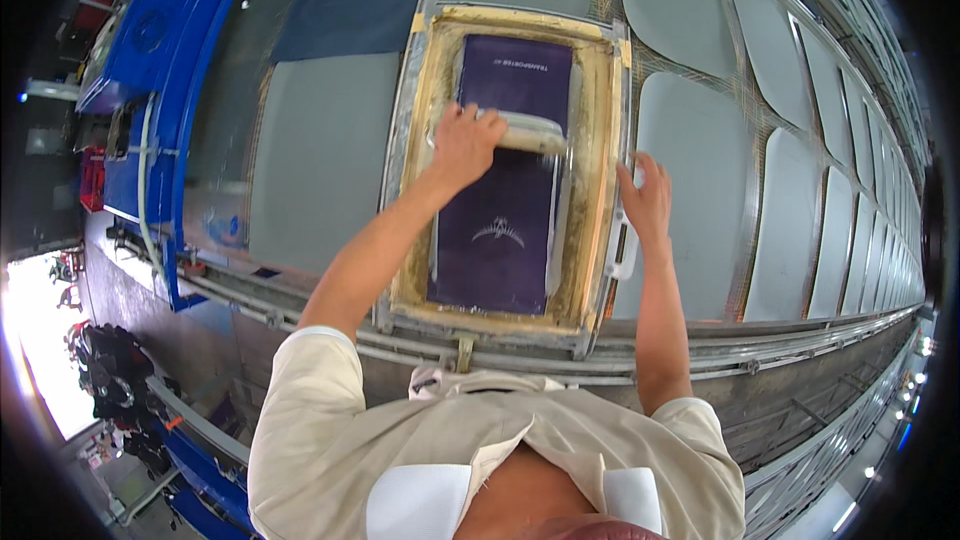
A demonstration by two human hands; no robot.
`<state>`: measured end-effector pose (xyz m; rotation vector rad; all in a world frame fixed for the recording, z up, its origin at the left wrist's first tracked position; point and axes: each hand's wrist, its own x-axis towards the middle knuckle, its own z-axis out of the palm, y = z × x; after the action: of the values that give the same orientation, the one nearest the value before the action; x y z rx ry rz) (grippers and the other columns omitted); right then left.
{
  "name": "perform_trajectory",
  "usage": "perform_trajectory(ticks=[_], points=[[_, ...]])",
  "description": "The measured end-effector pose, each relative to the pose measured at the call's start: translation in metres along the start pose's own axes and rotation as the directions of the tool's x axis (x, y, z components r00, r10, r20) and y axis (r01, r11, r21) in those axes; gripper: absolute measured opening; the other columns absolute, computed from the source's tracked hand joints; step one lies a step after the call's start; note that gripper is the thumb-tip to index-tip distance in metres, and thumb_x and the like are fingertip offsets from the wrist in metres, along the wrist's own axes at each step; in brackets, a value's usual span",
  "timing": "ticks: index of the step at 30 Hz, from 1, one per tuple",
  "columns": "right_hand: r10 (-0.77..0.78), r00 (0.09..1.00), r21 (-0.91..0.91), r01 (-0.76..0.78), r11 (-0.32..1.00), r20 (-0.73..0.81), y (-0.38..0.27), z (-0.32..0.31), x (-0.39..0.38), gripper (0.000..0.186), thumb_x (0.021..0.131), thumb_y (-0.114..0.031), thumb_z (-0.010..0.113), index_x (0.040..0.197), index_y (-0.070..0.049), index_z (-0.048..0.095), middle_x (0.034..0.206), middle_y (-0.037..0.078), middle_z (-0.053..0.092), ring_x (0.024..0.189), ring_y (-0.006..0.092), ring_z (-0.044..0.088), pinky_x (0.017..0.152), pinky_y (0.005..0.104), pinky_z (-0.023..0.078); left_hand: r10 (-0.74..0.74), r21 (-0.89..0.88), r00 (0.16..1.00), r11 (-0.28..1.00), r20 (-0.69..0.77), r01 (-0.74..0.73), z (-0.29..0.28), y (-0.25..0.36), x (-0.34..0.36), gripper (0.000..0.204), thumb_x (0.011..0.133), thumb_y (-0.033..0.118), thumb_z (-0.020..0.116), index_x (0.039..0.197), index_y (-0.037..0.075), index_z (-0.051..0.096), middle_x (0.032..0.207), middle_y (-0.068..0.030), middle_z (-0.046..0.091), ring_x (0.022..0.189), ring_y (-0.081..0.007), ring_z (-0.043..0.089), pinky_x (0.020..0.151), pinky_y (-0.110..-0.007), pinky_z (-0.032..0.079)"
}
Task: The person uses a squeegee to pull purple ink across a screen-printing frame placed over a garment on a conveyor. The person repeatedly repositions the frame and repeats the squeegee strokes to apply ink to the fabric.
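My left hand (465, 145) grips a long pale squeegee (535, 134) lying across a printing screen. The screen's dark purple middle (492, 240) carries a pale emblem and small lettering, inside a worn, yellowish-stained frame (580, 280). My right hand (645, 190) is at the frame's right edge, fingers apart and slightly bent, with nothing visible held in it. Whether its fingertips touch the frame is unclear. A white handle (623, 255) sits on that side, just below this hand.
Grey flat panels (695, 170) lie in rows along a long table, bordered near me by metal rails (760, 335). A blue machine body (150, 40) stands at the left edge. Grey and blue panels (320, 160) lie left of the screen. A dark cluttered heap (115, 370) is at lower left.
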<state>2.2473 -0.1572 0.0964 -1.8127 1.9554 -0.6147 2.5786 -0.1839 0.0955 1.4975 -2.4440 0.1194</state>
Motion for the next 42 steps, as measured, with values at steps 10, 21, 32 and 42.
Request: perform_trajectory(ticks=[10,21,32,42], points=[[-0.481,0.796,-0.223,0.578,0.785,0.367,-0.145,0.018,0.193,0.047,0.082,-0.043,0.079,0.115,-0.009,0.072,0.112,0.013,0.071,0.118,0.0358,0.059,0.105,0.0467,0.044,-0.032,-0.128,0.99,0.991,0.137,0.049,0.002,-0.076,0.149,0.027,0.078,0.026,0.08,0.1,0.013,0.073,0.089,-0.0075,0.073,0.089,-0.0292,0.07,0.082,-0.045,0.051],[-0.36,0.802,-0.29,0.53,0.797,0.476,-0.137,0.058,0.184,0.034,0.077,-0.036,0.084,0.092,-0.007,0.075,0.083,0.015,0.072,0.088,0.0355,0.069,0.088,0.045,0.052,-0.13,-0.054,0.949,0.987,0.289,0.151,0.001,-0.053,0.132,0.024,0.074,0.029,0.082,0.091,0.014,0.076,0.086,-0.0094,0.075,0.084,-0.0306,0.073,0.073,-0.046,0.058],[-0.595,0.688,-0.118,0.689,0.715,0.415,-0.098,0.042,-0.146,0.024,0.074,-0.025,0.083,0.086,-0.008,0.072,0.079,0.008,0.069,0.093,0.0262,0.066,0.091,0.0403,0.047,-0.042,-0.167,0.943,0.981,0.33,0.102,-0.071,0.105,-0.155,0.019,0.072,0.016,0.076,0.089,0.014,0.068,0.09,-0.0018,0.067,0.09,-0.0205,0.065,0.083,-0.037,0.043],[-0.535,0.729,-0.191,0.651,0.735,0.426,-0.116,0.035,-0.017,0.028,0.078,-0.035,0.083,0.086,-0.011,0.071,0.079,0.009,0.071,0.086,0.0296,0.069,0.084,0.0431,0.051,-0.047,-0.153,0.969,0.985,0.242,0.086,-0.047,0.043,-0.045,0.018,0.078,0.021,0.077,0.092,0.013,0.069,0.092,-0.0024,0.07,0.089,-0.0228,0.068,0.085,-0.041,0.044]])
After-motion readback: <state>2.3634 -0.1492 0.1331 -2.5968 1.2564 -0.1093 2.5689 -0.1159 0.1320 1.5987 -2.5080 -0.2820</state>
